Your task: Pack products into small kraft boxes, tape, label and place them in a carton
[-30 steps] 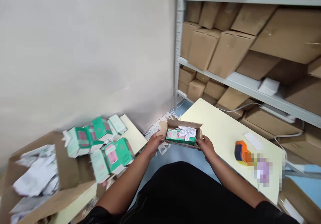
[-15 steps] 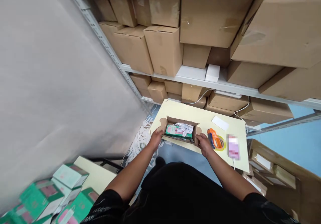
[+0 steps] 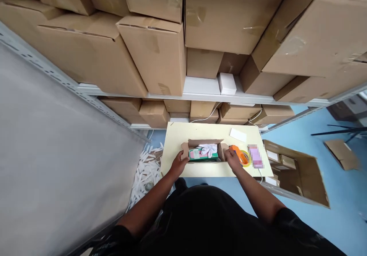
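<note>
An open cardboard box (image 3: 197, 161) rests on the pale yellow table (image 3: 177, 132) in front of me. Inside it lies a green and pink box (image 3: 195, 154), with crumpled white paper (image 3: 208, 149) on top. My left hand (image 3: 178, 164) is closed on the left end flap of the cardboard box. At the right end, my right hand (image 3: 233, 159) has its fingers closed on the right flap. Just beyond that hand are an orange tape dispenser (image 3: 235, 150) and a yellow roll of tape (image 3: 246, 158).
A white card (image 3: 237, 135) and a blurred pink item (image 3: 255, 156) lie on the table's right side. Shelves of cardboard cartons (image 3: 155, 57) rise behind it. White paper strips (image 3: 146, 168) cover the floor at left; a large open carton (image 3: 309, 175) stands at right.
My view has swung to the right, so the stacked green boxes at lower left are out of sight. The cardboard box is now set further onto the table, both hands still at its ends.
</note>
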`<state>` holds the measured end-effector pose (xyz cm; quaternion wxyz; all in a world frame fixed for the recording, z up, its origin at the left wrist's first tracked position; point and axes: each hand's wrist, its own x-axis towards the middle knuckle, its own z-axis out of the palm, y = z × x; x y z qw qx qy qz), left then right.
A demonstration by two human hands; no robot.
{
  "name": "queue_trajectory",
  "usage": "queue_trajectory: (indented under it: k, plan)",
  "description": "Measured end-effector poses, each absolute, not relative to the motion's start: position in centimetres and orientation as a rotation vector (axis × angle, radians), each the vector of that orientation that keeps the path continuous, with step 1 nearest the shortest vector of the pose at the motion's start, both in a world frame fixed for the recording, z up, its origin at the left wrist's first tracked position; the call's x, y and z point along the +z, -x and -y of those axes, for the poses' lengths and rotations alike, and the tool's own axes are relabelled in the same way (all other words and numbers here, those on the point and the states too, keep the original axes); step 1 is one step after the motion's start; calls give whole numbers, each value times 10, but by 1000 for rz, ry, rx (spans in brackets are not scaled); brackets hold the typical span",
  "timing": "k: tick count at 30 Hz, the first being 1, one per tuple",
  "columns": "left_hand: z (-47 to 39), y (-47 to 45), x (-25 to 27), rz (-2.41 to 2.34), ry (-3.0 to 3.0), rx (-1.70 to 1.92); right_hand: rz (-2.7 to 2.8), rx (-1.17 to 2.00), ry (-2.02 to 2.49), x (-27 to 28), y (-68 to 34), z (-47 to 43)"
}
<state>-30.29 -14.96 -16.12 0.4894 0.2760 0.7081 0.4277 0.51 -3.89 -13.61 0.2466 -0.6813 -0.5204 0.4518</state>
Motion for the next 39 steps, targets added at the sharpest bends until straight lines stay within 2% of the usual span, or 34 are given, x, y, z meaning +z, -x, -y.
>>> queue_trajectory:
  k: [2,5,9,13,19,23,27,33,39]
  plan:
    - [149,313,-161,-1673,-741,1011,1495,1049,1948,-131,-15,48]
    - [148,324,-160,-1589,-806,1028,1462,987,2030,-127,-35,62]
    - [147,329,-148,-1664,-894,1071,1305,1148,2030,-132,-46,69]
    - [152,322,-129,-1645,-1174,1067,1189,1355,1815,-135,-35,61]
    - [156,311,-119,-1583,-1543,942,1810,1521,1322,-122,-36,46]
    - [154,308,-117,-1633,-1519,902,2275,1359,1119,-118,-45,35]
    - [138,308,-108,-1737,-1494,860,2247,1182,1157,-127,-32,33]
    - [94,312,-94,-1850,-1441,848,1918,1123,1453,-151,-7,43]
    - [111,297,-100,-1803,-1686,737,1838,1110,1547,-161,0,46]
